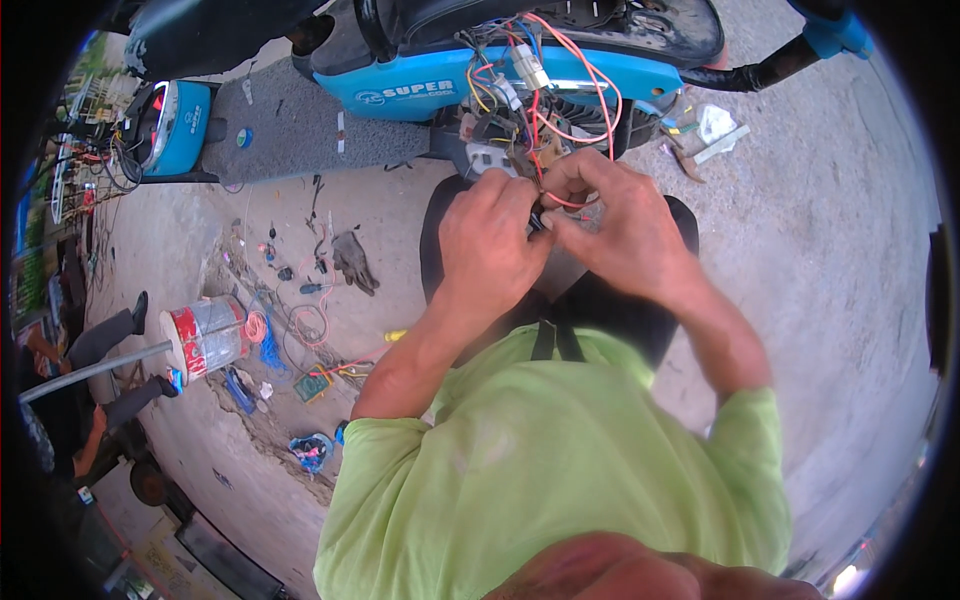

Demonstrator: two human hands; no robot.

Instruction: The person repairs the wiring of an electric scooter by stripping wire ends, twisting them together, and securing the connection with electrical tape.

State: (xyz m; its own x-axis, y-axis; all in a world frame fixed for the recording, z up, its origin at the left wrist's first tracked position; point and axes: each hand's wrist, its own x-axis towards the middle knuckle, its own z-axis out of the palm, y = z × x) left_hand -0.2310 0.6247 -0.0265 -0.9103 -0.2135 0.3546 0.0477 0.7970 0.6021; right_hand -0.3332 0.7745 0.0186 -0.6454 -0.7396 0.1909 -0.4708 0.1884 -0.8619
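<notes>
Both of my hands meet in front of a blue electric scooter, at the wires hanging from its open side. My left hand is closed, its fingertips pinching a small dark piece at the wires. Curled around a red wire, my right hand pinches it between thumb and fingers. Just beyond my fingers hangs a tangle of coloured wires with a white connector. A long pink-orange wire loops up from beside my right hand. My fingers partly hide the ends of the wires.
Left on the ground lie a dark glove, a green multimeter, coiled wires and small parts. A red and white bucket with a pole stands farther left, near another person's legs. Scraps and a flat strip lie at the right.
</notes>
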